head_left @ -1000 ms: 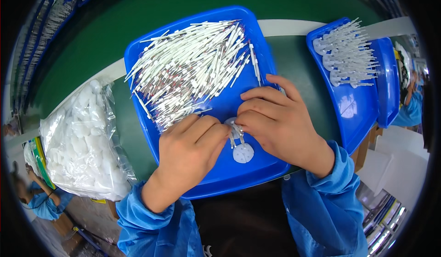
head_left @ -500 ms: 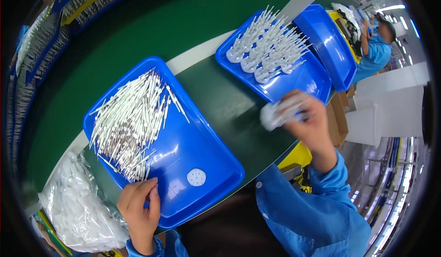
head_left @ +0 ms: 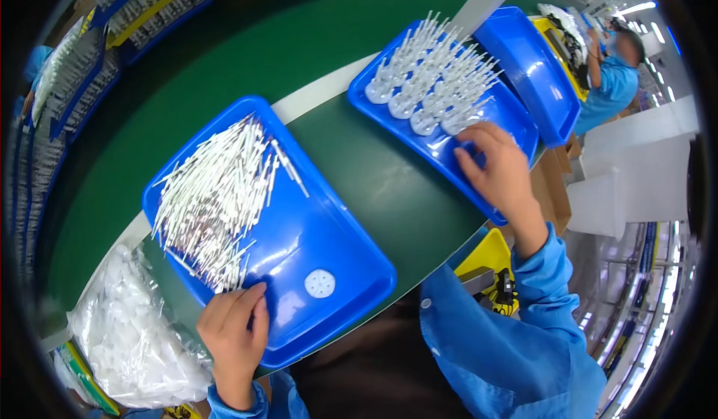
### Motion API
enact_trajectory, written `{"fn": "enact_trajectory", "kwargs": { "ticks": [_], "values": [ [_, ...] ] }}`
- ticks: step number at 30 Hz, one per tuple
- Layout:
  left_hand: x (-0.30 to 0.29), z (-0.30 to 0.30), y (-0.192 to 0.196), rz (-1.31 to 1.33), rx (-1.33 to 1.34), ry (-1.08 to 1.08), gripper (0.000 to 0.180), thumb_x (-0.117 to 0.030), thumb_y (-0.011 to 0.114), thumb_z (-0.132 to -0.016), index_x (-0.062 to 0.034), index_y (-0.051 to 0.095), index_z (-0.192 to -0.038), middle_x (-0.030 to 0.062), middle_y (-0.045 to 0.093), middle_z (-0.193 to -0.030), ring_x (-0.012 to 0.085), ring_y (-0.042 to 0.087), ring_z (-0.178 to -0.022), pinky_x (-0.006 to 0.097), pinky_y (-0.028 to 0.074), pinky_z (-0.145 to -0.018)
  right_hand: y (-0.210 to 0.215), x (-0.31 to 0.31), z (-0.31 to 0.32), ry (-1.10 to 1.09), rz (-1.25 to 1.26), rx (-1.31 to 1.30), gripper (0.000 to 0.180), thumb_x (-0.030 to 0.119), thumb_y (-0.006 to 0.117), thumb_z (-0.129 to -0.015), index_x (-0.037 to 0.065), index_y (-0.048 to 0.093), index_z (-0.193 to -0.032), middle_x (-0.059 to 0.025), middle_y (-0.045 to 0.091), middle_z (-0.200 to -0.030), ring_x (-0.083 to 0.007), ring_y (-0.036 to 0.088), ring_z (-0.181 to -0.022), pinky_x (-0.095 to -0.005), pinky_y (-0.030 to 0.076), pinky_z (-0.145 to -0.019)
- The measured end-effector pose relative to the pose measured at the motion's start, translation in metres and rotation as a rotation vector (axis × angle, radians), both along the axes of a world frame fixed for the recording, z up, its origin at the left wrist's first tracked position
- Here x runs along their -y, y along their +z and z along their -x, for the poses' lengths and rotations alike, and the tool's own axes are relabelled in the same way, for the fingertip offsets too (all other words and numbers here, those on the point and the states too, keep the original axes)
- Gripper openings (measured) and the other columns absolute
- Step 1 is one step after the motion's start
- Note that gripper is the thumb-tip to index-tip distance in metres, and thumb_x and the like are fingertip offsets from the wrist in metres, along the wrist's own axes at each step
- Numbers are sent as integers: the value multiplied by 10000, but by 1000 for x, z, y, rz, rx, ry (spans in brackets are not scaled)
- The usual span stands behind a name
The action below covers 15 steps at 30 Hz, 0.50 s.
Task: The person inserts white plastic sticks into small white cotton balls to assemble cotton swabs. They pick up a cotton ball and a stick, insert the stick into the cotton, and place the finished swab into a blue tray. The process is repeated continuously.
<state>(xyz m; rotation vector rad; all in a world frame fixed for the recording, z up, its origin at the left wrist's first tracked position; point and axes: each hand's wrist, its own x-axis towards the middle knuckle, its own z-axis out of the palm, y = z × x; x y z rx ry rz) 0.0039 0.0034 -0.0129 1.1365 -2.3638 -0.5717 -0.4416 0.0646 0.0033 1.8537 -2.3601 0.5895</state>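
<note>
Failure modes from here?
1. The right hand is right beside the stick-topped white pieces; a brush might topple some.
2. The left hand is near the loose stick pile; a bump could scatter it.
3. The white disc lies loose; it might slide if jolted.

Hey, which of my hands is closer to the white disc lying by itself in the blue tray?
Your left. The left hand is just left of the disc; the right hand is well off to its right, at the other tray.
</note>
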Motion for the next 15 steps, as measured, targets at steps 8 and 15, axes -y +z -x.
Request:
{"fn": "enact_trajectory", "kwargs": {
  "ticks": [8,15],
  "values": [
    [-1,47,18,-14,72,-211,523,-178,902,-796,-84,770,-1293,105,747,-1228,299,713,-937,400,595,-823,9,35,-86,482,205,6,141,128,871,-796,125,750,-868,-42,767,-944,-259,756,-838,-389,581,-718],
    [7,40,12,-213,-108,-256,373,-86,901,-834,-64,752,-1176,91,756,-1147,235,710,-854,336,580,-740,4,110,-143,731,195,-357,191,196,783,-885,106,780,-1053,-60,759,-1112,-228,672,-1198,-513,458,-1179]
  ]
}}
